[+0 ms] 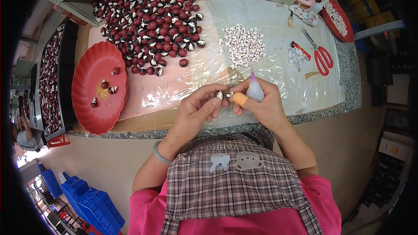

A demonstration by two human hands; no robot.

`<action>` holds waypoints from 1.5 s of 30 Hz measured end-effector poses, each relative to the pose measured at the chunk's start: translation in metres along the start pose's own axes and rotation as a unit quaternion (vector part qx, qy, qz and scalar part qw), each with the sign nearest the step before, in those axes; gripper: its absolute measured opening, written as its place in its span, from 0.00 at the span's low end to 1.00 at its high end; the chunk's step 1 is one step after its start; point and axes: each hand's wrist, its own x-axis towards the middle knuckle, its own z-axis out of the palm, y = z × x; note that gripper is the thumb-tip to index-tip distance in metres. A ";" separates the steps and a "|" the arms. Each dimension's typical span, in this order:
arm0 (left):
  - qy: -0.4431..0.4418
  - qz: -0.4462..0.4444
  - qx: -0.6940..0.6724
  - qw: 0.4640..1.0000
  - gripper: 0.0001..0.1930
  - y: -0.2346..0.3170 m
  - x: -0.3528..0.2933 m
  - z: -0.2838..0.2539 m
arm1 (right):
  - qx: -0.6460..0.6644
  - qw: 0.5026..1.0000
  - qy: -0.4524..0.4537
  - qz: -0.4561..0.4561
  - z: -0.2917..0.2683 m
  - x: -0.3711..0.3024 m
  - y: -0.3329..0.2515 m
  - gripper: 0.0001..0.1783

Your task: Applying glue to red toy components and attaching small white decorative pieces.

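Table [349,72] with speckled stone edge, shiny clear sheet [285,89] over it, a heap of red-black-white balls [152,30], a patch of small white pieces [244,45], red-handled scissors [323,61], red tray [85,93] at left, red bowl [348,38] at far right.

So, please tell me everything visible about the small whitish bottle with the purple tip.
This small whitish translucent bottle looks like plastic: a rounded body narrows to a slim purple nozzle, pointing toward the top of the picture. The right hand, above the plastic-covered table, holds it and covers part of it. Its fill is unclear.
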 end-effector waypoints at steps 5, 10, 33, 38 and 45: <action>0.009 0.006 0.023 1.000 0.16 -0.002 -0.004 0.000 | -0.081 0.997 0.014 -0.015 0.008 -0.003 0.002 0.06; 0.009 0.014 0.088 0.996 0.15 -0.001 -0.006 0.000 | -0.130 0.991 0.016 -0.020 0.010 -0.005 0.001 0.05; 0.060 0.078 -0.168 0.981 0.12 0.015 0.001 -0.021 | -0.076 0.994 0.026 -0.075 0.002 0.002 0.008 0.14; 0.196 0.170 0.201 0.945 0.09 0.031 0.018 -0.057 | -0.062 0.997 0.030 -0.047 -0.007 -0.002 0.015 0.12; 0.191 0.242 0.616 0.725 0.11 0.028 0.034 -0.053 | -0.102 0.993 0.022 -0.046 -0.009 -0.005 0.014 0.11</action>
